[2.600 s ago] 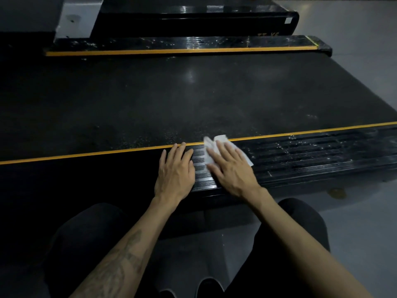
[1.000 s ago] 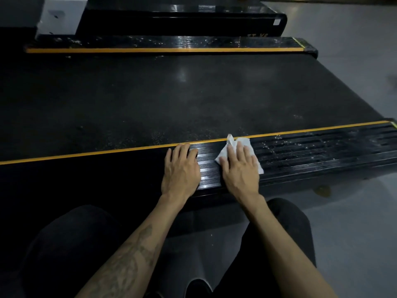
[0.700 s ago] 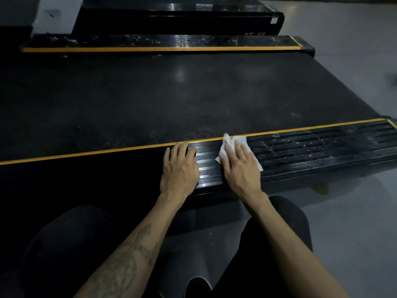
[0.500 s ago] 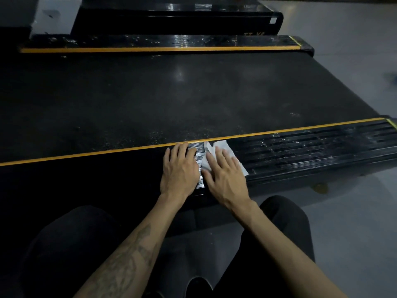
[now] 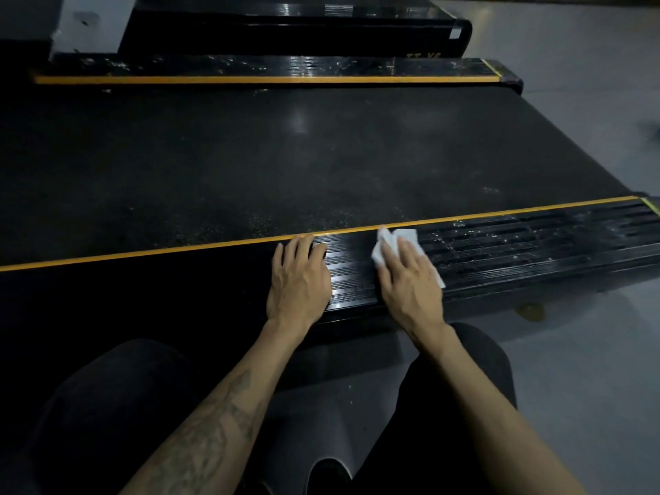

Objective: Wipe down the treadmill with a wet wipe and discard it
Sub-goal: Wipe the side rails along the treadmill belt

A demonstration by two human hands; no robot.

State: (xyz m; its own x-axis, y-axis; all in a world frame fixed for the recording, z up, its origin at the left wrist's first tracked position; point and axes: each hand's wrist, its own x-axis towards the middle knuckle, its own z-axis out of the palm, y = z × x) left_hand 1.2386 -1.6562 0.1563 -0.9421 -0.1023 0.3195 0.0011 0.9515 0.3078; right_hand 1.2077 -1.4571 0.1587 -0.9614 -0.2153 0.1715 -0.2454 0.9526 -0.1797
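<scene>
The black treadmill lies across the view, its wide belt (image 5: pixel 285 166) bordered by yellow lines. Its near ribbed side rail (image 5: pixel 535 244) runs left to right in front of my knees. A white wet wipe (image 5: pixel 387 241) lies on that rail under my right hand (image 5: pixel 407 276), whose straight fingers press it flat. My left hand (image 5: pixel 298 276) rests flat on the rail just left of the wipe, fingers straight, holding nothing. Right of the wipe the rail shows pale specks and streaks.
The far side rail (image 5: pixel 285 66) with its yellow line runs along the back, with another black machine base (image 5: pixel 285 30) behind it. Grey floor (image 5: pixel 589 351) spreads to the right. My dark-clad knees sit low in view.
My right hand has slid the wipe to the right along the rail, after a stroke to the left half a second ago. My left hand has stayed in place.
</scene>
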